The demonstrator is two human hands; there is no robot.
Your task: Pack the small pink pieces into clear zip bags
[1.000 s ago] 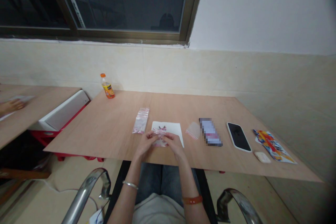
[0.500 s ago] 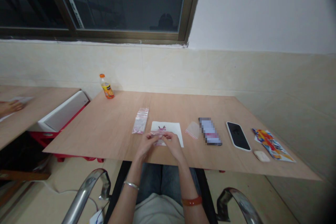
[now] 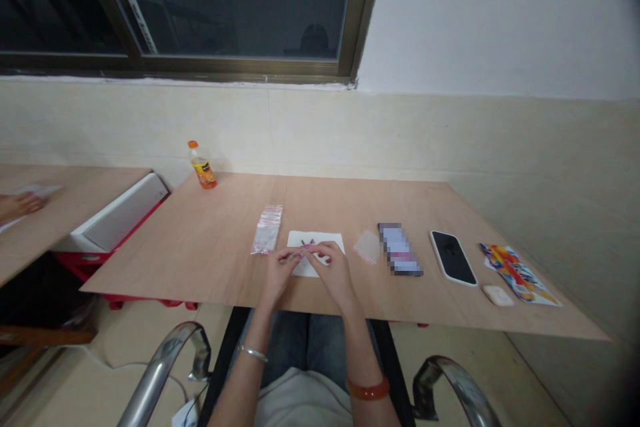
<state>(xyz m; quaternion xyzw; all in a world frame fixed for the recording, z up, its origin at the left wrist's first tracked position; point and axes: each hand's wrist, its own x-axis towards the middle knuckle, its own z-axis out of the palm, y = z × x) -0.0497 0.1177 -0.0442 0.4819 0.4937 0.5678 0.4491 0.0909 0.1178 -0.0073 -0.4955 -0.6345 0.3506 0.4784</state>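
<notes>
My left hand [image 3: 283, 271] and right hand [image 3: 335, 273] pinch a small clear plastic bag [image 3: 306, 251], low in the middle of the frame, above white paper [image 3: 325, 238]. It looks light, soft and slippery, so I'd hold its top edge.

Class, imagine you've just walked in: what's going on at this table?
A seated person holds a small plastic bag between their left hand and right hand, above a white paper sheet. A stack of similar bags lies to the left on the wooden table; a smartphone lies further right.
</notes>
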